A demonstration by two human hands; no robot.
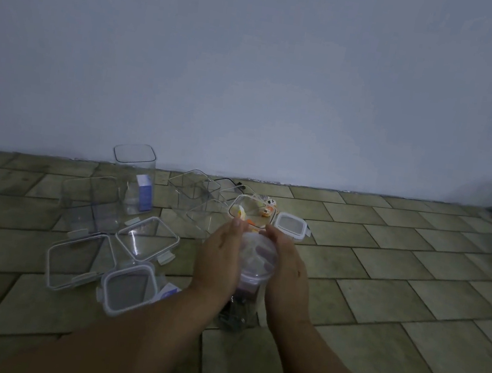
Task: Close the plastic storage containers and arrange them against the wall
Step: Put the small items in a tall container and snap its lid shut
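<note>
Dim head view: a tiled floor meets a pale wall, with clear plastic tubs and lids scattered on the tiles.

Low in the centre I see both hands around one round jar. The left hand and right hand face each other. Their fingers curve gently round the round lid on top of the jar and grip it from either side. The jar is well apart from the wall. I cannot tell whether its base touches the tiles.

I judge the step in hand to be seating this lid. The next move calls for pressing or twisting it home squarely, then carrying the jar forward to the wall.

My count:
- One tall tub stands open against the wall, with a blue box inside.
- One wide tub stands open on the left of the view.
- At least two more open tubs sit mid-view: a back tub and a front tub. Their clear walls overlap, so there may be another behind them.
- One orange tub, open, holds orange and yellow bits.
- One lidded tub sits nearest me.
- Three loose lids lie on the tiles: a far clip lid, a near clip lid and a small lid.

Most of the tubs have no lid on yet.
</note>
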